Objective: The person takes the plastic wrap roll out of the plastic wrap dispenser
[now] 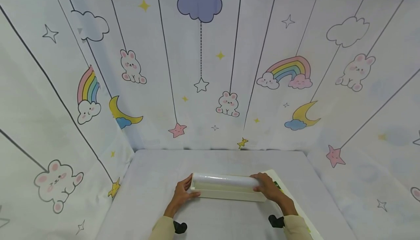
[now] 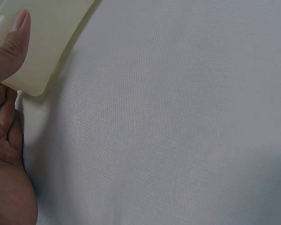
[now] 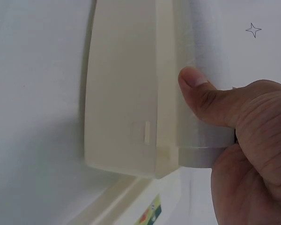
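A roll of clear plastic wrap [image 1: 223, 180] lies lengthwise in a cream plastic wrap dispenser box [image 1: 229, 195], whose top is uncovered. My left hand [image 1: 181, 193] grips the box's left end, the thumb pressed on its front wall in the left wrist view and the other fingers behind the end. At the opposite end my right hand [image 1: 269, 188] holds the roll, with its thumb laid along the film in the right wrist view. There the roll [image 3: 203, 136] sits against the box's far side; the right fingers are partly hidden.
A long cream piece [image 1: 274, 176] with a coloured label, perhaps the box's lid, lies slanted under my right forearm. White cloth covers the tabletop [image 1: 157, 167]. Printed cloth walls [image 1: 203, 50] rise at the back and both sides.
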A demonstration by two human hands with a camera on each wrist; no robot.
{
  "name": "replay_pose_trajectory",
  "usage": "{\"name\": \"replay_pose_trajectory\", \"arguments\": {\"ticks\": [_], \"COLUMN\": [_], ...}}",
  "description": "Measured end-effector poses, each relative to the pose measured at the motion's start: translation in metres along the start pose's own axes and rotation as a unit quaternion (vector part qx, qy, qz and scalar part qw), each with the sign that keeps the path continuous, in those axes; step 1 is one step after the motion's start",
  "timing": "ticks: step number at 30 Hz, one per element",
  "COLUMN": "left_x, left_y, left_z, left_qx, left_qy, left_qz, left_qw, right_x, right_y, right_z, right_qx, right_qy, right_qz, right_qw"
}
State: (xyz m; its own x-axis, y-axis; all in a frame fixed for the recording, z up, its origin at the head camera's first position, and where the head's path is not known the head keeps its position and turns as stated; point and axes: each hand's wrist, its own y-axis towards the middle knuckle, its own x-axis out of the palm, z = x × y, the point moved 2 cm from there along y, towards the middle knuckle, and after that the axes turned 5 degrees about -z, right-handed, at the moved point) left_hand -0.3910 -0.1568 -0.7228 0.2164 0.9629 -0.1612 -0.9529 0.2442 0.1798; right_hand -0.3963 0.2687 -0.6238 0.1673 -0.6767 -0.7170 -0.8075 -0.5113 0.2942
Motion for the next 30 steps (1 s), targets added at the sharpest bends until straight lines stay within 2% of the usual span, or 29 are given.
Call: {"name": "replay_pose_trajectory", "arguments": {"ticks": [3, 6, 13, 15, 20, 22, 24, 26, 30], "left_x": [0.000, 0.001, 0.003, 0.003, 0.002, 0.002, 0.002, 0.001, 0.002], "left_y": [-0.001, -0.002, -0.003, -0.002, -0.002, -0.002, -0.002, -0.001, 0.001], "left_z": [0.004, 0.009, 0.017, 0.016, 0.007, 0.004, 0.003, 0.001, -0.005], "left_qx": [0.023, 0.034, -0.001, -0.001, -0.007, 0.002, 0.022, 0.028, 0.001], "left_qy": [0.013, 0.023, 0.022, 0.027, 0.013, 0.007, 0.009, 0.010, -0.007], "left_qz": [-0.003, -0.010, -0.006, -0.006, -0.002, -0.002, -0.005, -0.006, 0.004], "left_qw": [0.9996, 0.9991, 0.9997, 0.9996, 0.9999, 1.0000, 0.9997, 0.9995, 1.0000], "right_x": [0.001, 0.000, -0.006, -0.006, -0.007, -0.008, -0.009, -0.009, -0.009], "right_y": [-0.001, -0.001, 0.000, 0.001, 0.001, 0.000, 0.001, 0.001, 0.000], "right_z": [0.005, -0.003, -0.018, -0.019, -0.023, -0.025, -0.025, -0.025, -0.025], "right_qx": [-0.011, 0.011, 0.099, 0.107, 0.142, 0.162, 0.166, 0.166, 0.163], "right_qy": [-0.012, -0.038, -0.026, -0.035, -0.020, -0.007, -0.007, -0.013, -0.016], "right_qz": [0.007, 0.006, -0.019, -0.025, -0.034, -0.038, -0.042, -0.043, -0.039], "right_qw": [0.9998, 0.9992, 0.9946, 0.9934, 0.9891, 0.9861, 0.9851, 0.9851, 0.9857]}}
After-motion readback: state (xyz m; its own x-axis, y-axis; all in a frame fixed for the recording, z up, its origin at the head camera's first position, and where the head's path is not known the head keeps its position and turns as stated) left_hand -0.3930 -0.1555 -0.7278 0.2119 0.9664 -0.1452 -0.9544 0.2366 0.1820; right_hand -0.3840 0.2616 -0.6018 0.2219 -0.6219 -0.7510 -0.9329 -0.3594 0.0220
